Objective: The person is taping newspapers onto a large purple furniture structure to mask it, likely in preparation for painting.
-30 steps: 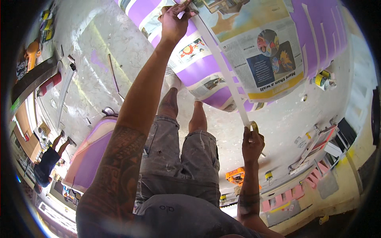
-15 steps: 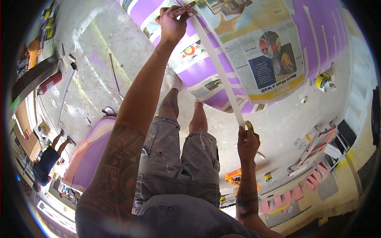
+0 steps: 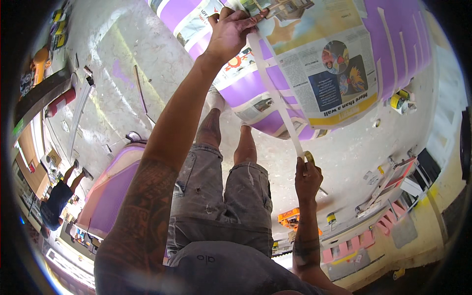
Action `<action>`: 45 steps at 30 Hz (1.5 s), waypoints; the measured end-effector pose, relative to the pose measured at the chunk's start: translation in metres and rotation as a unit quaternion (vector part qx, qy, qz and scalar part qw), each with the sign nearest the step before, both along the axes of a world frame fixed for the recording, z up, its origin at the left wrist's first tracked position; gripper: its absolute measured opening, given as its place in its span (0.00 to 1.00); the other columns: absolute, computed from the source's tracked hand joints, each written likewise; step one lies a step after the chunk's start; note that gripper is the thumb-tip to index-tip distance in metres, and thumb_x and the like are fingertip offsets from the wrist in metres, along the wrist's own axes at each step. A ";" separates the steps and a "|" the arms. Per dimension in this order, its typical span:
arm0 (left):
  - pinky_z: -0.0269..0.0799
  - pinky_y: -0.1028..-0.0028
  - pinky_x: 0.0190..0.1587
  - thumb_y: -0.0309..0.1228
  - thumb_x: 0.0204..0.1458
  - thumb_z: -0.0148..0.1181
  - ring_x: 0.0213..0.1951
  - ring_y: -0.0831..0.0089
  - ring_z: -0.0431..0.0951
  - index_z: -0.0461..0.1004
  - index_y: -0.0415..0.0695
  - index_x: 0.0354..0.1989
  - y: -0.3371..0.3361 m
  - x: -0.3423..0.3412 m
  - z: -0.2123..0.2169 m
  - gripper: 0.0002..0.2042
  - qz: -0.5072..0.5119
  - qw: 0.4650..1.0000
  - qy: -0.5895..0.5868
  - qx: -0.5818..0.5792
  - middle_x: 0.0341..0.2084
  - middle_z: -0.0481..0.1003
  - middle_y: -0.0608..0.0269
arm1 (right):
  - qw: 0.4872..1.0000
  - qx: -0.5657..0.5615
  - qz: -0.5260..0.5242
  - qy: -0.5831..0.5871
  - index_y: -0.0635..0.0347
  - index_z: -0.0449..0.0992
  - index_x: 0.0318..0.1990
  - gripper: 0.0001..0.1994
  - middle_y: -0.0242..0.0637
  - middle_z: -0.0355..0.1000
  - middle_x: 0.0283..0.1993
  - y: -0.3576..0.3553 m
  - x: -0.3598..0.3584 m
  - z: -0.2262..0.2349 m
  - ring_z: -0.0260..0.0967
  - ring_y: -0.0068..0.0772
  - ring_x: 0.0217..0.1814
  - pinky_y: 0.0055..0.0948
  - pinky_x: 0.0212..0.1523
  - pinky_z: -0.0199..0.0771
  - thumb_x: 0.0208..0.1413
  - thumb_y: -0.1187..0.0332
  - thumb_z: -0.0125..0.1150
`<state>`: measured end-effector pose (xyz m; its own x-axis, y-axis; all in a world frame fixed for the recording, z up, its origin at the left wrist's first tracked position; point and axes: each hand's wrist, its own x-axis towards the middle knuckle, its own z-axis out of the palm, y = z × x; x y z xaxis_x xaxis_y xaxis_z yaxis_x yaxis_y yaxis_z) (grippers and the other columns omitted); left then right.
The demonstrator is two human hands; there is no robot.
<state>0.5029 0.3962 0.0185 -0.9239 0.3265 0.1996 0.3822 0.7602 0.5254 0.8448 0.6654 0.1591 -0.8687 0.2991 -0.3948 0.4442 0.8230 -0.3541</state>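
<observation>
A pale strip of masking tape (image 3: 272, 88) runs in a long slant over a purple, curved panel (image 3: 246, 93) and past its near edge. Its upper part passes under my left hand (image 3: 232, 33), whose fingers are spread and press against the panel beside a newspaper sheet (image 3: 295, 69). At the lower end, my right hand (image 3: 308, 178) is closed round the tape roll (image 3: 309, 157), held off the panel. How much of the strip sticks to the surface I cannot tell. More newspaper pieces and pale tape lines cover parts of the panel.
Another purple and pink piece (image 3: 110, 196) stands at the left. An orange tool (image 3: 289, 217) and a can (image 3: 331, 218) are on the floor behind my right arm. More cans (image 3: 400, 102) stand past the panel's right side. Far left, another person (image 3: 56, 199) stands.
My left hand has moved right and slightly down along the upper part of the tape, toward the newspaper. My right hand keeps its place with the roll.
</observation>
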 end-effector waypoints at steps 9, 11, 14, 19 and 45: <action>0.49 0.60 0.57 0.27 0.59 0.61 0.48 0.67 0.66 0.76 0.73 0.62 -0.009 -0.005 -0.009 0.25 0.005 0.999 -0.026 0.020 0.41 0.77 0.77 | 1.000 -0.016 -0.006 -0.004 0.59 0.72 0.23 0.16 0.40 0.76 0.22 -0.001 -0.007 0.003 0.70 0.44 0.22 0.40 0.36 0.70 0.63 0.67 0.66; 0.50 0.61 0.57 0.27 0.59 0.61 0.48 0.67 0.66 0.75 0.75 0.63 -0.010 -0.006 -0.010 0.27 -0.003 1.000 0.002 0.025 0.41 0.77 0.77 | 1.000 -0.020 -0.010 -0.003 0.59 0.72 0.23 0.16 0.40 0.76 0.22 -0.002 -0.008 0.005 0.69 0.43 0.21 0.40 0.36 0.69 0.63 0.67 0.66; 0.50 0.61 0.57 0.27 0.59 0.61 0.48 0.67 0.66 0.76 0.73 0.63 -0.009 -0.006 -0.009 0.26 -0.012 1.000 -0.007 0.017 0.41 0.77 0.76 | 1.000 -0.010 0.004 0.001 0.58 0.72 0.22 0.16 0.39 0.74 0.21 -0.003 -0.007 0.006 0.69 0.43 0.21 0.40 0.35 0.69 0.62 0.67 0.66; 0.58 0.63 0.58 0.28 0.58 0.66 0.47 0.69 0.72 0.72 0.60 0.67 -0.009 -0.002 -0.003 0.27 0.015 0.998 0.016 0.055 0.41 0.80 0.71 | 0.999 0.005 0.005 -0.033 0.58 0.71 0.22 0.17 0.38 0.71 0.19 -0.001 -0.004 0.008 0.68 0.43 0.21 0.42 0.31 0.70 0.61 0.66 0.68; 0.76 0.74 0.45 0.23 0.53 0.72 0.35 0.78 0.79 0.82 0.39 0.33 -0.020 -0.038 -0.031 0.03 0.142 0.931 -0.034 0.335 0.30 0.84 0.66 | 0.999 0.000 -0.012 0.052 0.60 0.70 0.22 0.17 0.50 0.81 0.36 0.005 -0.023 -0.006 0.71 0.44 0.20 0.38 0.30 0.68 0.64 0.69 0.64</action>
<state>0.4648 0.3765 -0.0130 -0.9717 -0.1102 0.2090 0.1648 0.3181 0.9336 0.8215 0.6701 0.1529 -0.8971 0.3207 -0.3039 0.4256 0.8119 -0.3996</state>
